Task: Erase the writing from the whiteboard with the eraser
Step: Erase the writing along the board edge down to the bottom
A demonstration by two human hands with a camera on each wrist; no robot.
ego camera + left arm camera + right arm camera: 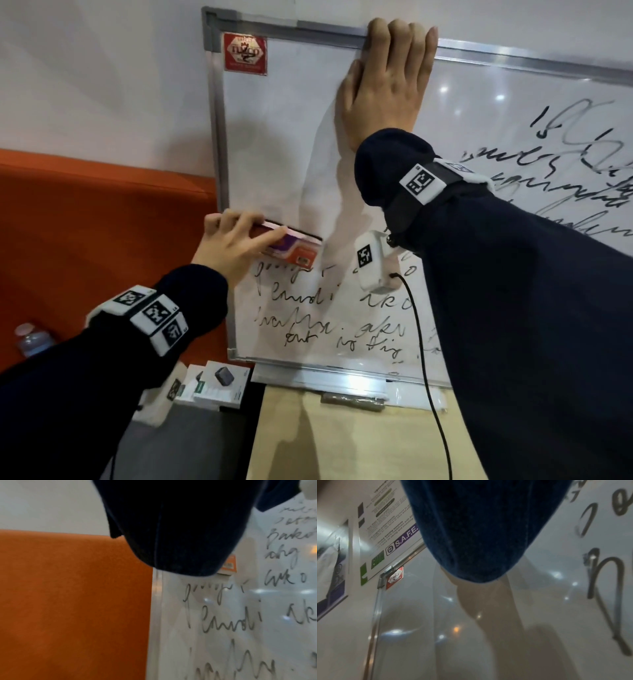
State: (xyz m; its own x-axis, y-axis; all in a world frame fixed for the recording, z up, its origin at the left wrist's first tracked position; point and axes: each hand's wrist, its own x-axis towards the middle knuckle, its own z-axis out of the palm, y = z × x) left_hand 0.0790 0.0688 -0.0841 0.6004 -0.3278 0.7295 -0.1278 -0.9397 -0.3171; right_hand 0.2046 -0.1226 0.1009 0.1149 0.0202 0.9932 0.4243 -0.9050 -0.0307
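A: Logging status. The left hand (236,246) is gripping the eraser (291,248), fingers curled over its top edge and thumb underneath, and is pressing it flat against the whiteboard (281,144) near the left frame, about halfway down.

B: And the right hand (387,82)?

A: It is lying on the board with fingers straight and close together, fingertips reaching over the top frame. It is holding nothing; I am reading it as bracing the board.

B: Progress?

A: The upper-left region, from the red sticker (245,54) down to the eraser, is showing no writing, only faint smear marks. That part is looking done.

B: Remaining?

A: Quite a lot. The lower-left writing (325,308) is sitting directly under the eraser, several lines down to the bottom frame. The right-side writing (565,164) is running off the edge of the head view, partly hidden by the right sleeve (513,274). I am estimating well under half cleared.

B: Wrist views?

A: The left wrist view is showing only a corner of the eraser past the cuff, with script just beneath it. The right wrist view is showing bare glossy board and some large strokes at its right edge; the hand itself is hidden by the cuff.
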